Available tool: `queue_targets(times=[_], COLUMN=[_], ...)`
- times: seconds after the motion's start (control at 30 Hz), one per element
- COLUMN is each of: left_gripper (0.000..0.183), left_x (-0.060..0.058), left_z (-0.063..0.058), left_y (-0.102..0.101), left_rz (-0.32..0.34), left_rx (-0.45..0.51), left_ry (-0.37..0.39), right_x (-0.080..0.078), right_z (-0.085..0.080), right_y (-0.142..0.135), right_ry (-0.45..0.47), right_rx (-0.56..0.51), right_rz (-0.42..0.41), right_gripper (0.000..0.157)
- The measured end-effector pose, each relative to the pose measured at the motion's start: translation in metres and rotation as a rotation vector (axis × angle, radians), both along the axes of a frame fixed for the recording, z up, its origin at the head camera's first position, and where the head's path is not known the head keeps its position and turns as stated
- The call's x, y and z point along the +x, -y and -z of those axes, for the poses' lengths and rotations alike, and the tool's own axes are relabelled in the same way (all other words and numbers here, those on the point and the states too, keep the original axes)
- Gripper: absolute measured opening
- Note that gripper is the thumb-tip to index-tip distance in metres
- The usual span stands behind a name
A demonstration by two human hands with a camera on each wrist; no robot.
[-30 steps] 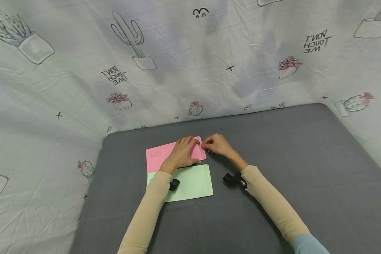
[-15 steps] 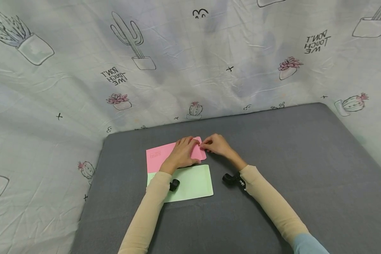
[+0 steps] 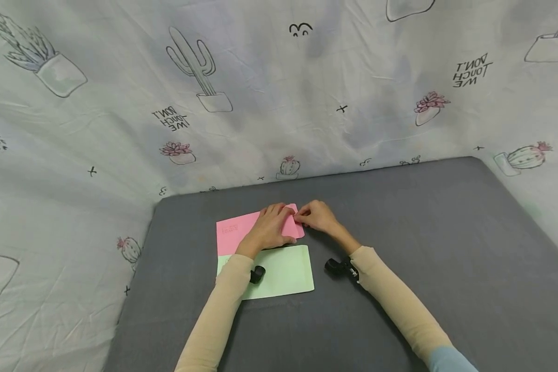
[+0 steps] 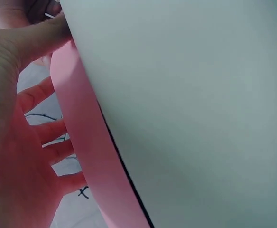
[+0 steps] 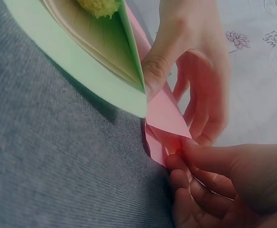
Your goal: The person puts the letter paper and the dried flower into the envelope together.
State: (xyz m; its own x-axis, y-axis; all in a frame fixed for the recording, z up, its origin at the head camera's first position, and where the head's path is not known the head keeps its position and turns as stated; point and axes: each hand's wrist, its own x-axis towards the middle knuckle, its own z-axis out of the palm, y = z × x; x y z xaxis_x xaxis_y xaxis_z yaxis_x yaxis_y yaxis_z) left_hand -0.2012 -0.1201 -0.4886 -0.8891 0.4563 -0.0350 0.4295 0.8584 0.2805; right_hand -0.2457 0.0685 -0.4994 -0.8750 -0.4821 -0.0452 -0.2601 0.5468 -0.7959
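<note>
A pink envelope (image 3: 234,233) with small red print at its left end lies towards the back left of the table. My left hand (image 3: 268,229) spans it, thumb at the near edge and fingers over the far edge. At the envelope's right end my right hand (image 3: 318,216) pinches a small fold between thumb and fingers. In the right wrist view this pink end (image 5: 167,118) stands bent up, partly gaping at the right fingertips. Just in front lies a light green envelope (image 3: 288,274), under my left wrist. Its near side in the right wrist view shows tan, lined layers (image 5: 115,52).
The grey cloth-covered table (image 3: 400,232) ends at a pale curtain (image 3: 260,77) printed with cacti at the back and sides. A black camera (image 3: 336,267) sits at my right wrist, another (image 3: 258,274) at the left. Something yellow and fuzzy (image 5: 98,5) shows atop the right wrist view.
The right fingertips have moved slightly left on the pink envelope's end. The left hand stays in place. The head view has tilted up a little.
</note>
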Motion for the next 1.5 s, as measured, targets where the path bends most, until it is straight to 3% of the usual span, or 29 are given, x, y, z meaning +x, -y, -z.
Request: queue_targets(times=[0.47, 0.67, 0.83, 1.1, 1.33, 1.5], left_gripper=[0.069, 0.067, 0.069, 0.070, 0.075, 0.091], left_x=[-0.004, -0.008, -0.011, -0.017, -0.018, -0.014], left_z=[0.005, 0.003, 0.002, -0.001, 0.000, 0.000], left_y=[0.000, 0.006, 0.009, 0.012, 0.016, 0.022], left_rz=[-0.010, 0.026, 0.040, 0.064, 0.061, 0.033], left_rx=[-0.006, -0.001, 0.000, 0.040, 0.050, 0.065], left_ry=[0.002, -0.008, 0.017, 0.057, 0.089, 0.110], right_x=[0.003, 0.002, 0.003, 0.006, 0.017, 0.023], right_z=[-0.005, -0.017, -0.022, -0.021, -0.017, -0.014], right_y=[-0.011, -0.026, -0.050, -0.082, -0.097, -0.104], right_ry=[0.007, -0.054, -0.102, -0.153, -0.328, -0.373], right_rx=[-0.016, -0.002, 0.001, 0.029, 0.125, 0.155], right_rz=[0.024, 0.082, 0.072, 0.078, 0.108, 0.126], right_gripper=[0.016, 0.020, 0.021, 0.021, 0.018, 0.020])
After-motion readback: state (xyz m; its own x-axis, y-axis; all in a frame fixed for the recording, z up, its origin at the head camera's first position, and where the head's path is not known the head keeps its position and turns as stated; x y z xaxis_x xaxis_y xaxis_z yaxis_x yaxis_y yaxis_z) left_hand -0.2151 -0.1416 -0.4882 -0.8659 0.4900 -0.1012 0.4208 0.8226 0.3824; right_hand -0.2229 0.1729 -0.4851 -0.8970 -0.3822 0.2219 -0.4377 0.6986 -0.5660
